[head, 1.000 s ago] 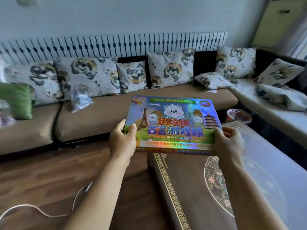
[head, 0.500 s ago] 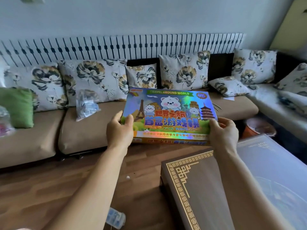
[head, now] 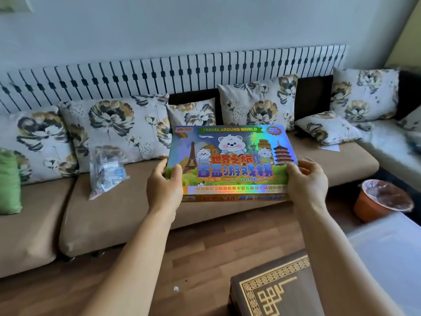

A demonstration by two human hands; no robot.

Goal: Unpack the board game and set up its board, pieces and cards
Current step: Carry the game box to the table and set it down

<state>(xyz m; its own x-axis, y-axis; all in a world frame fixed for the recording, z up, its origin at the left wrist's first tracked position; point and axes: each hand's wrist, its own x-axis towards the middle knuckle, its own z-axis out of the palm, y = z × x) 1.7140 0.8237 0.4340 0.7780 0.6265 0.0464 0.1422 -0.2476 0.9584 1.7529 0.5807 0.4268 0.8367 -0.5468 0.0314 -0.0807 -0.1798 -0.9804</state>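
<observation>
holographic game box at frame centre, lid on, gripped at both sides by left hand and right hand; unpacking not begun.

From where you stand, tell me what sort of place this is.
Most likely a home living room: a long tan sofa lined with floral cushions, a dark coffee table with gold fretwork trim on a wooden floor.

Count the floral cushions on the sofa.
6: far left, beside it, small centre, behind box, small one lying, right corner. More may sit off-frame right.
</observation>
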